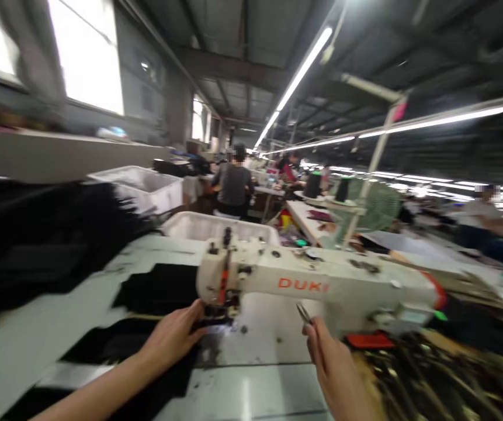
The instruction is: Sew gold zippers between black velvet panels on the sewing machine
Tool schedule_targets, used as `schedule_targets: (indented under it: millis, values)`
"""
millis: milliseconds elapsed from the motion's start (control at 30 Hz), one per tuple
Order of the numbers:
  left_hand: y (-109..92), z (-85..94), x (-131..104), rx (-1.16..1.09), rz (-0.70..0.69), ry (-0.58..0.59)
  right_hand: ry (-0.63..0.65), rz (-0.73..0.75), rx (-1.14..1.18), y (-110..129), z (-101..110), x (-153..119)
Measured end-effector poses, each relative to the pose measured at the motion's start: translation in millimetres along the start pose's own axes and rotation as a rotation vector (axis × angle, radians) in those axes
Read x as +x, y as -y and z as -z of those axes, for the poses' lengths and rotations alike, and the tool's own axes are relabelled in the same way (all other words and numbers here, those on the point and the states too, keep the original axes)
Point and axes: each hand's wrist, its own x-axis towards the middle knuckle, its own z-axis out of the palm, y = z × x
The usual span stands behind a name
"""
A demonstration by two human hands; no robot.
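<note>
A white sewing machine marked DUKI stands across the table in front of me. My left hand rests on black fabric just left of the presser foot, thumb and forefinger stretched out and apart. Some of its fingertips are hidden beside the machine head. Beneath the machine's arm, my right hand grips metal tweezers, their two points tilted up and to the left, apart from any cloth. More dark pieces lie flat under and beside my left forearm.
A large dark cloth heap lies on the left of the pale tabletop. White bins stand behind the machine. At right are a red item and a pile of dark strips. A co-worker sits ahead, facing away.
</note>
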Motion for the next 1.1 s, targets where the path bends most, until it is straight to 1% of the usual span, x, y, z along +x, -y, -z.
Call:
schedule_targets:
  millis: [33, 67, 100, 133, 167, 200, 267, 333, 467, 567, 767, 1100]
  values:
    - [19.3, 7.0, -8.1, 0.036, 0.043, 0.05, 0.055, 0.132, 0.12, 12.3, -25.4, -0.3]
    - [34.0, 11.4, -14.3, 0.061, 0.066, 0.108, 0.092, 0.241, 0.204, 25.5, -48.6, 0.1]
    - [44.2, 13.1, -18.2, 0.072, 0.083, 0.132, 0.116, 0.323, 0.234, 39.0, -67.9, 1.1]
    - [50.3, 12.6, -19.9, 0.077, 0.093, 0.147, 0.128, 0.369, 0.215, 52.4, -82.6, 2.9]
    - [53.1, 10.6, -19.9, 0.079, 0.103, 0.151, 0.136, 0.385, 0.156, 64.9, -92.5, 5.9]
    - [53.5, 7.8, -18.8, 0.076, 0.108, 0.148, 0.144, 0.381, 0.081, 76.0, -98.2, 10.1]
    - [50.8, 3.0, -16.0, 0.06, 0.116, 0.133, 0.154, 0.344, -0.043, 93.6, -100.9, 21.3]
    - [49.0, 1.2, -14.8, 0.032, 0.12, 0.115, 0.15, 0.328, -0.1, 105.3, -99.4, 33.5]
    - [53.2, 3.1, -16.3, -0.035, 0.129, 0.069, 0.146, 0.328, -0.194, 117.3, -102.7, 48.7]
    - [57.3, 2.2, -16.9, -0.083, 0.137, 0.039, 0.15, 0.366, -0.239, 121.4, -109.5, 52.0]
    - [61.3, -4.1, -16.9, -0.136, 0.148, 0.026, 0.142, 0.413, -0.309, 125.6, -117.2, 53.3]
    - [55.6, -2.7, -18.9, -0.101, 0.16, 0.028, 0.146, 0.408, -0.335, 129.9, -118.7, 53.1]
